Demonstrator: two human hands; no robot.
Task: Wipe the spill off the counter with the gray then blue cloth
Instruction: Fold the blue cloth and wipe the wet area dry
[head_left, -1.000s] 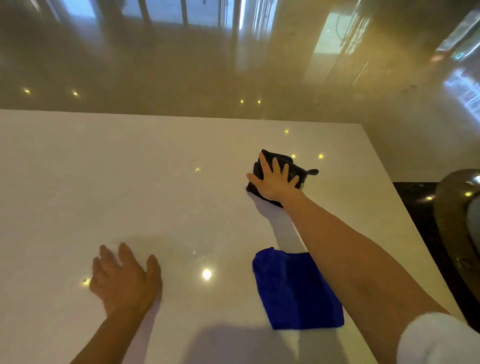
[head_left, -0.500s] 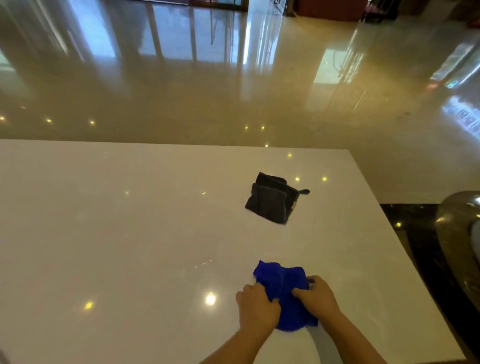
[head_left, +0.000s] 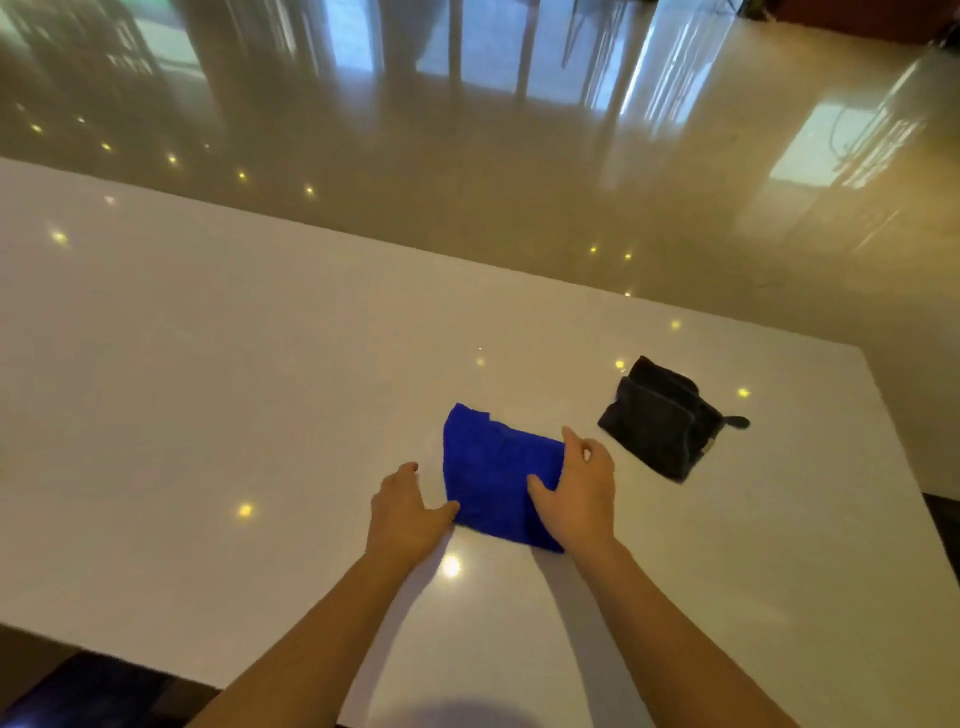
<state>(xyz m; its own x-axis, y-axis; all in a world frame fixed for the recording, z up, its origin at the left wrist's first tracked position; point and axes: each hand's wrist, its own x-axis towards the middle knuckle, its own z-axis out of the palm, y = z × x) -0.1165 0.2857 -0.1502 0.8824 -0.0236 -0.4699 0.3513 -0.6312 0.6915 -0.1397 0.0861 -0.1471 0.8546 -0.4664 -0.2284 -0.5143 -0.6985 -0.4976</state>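
A blue cloth (head_left: 491, 475) lies folded flat on the white counter (head_left: 218, 395), near its middle. My left hand (head_left: 405, 512) rests beside the cloth's near left corner, thumb touching its edge. My right hand (head_left: 579, 491) lies on the cloth's right side, thumb on top and fingers along the right edge. The dark gray cloth (head_left: 660, 418) sits folded to the right, further back, with nothing touching it. No spill shows on the glossy surface.
The counter's far edge runs diagonally, with a shiny beige floor (head_left: 519, 182) beyond it. Its right edge (head_left: 904, 467) lies just past the gray cloth, and its near left edge drops to a dark floor (head_left: 88, 691). Ceiling lights reflect as bright dots.
My right hand left the gray cloth a second ago and both hands came to the blue cloth. It was bunched between my hands and now lies spread flat. The view shifted left.
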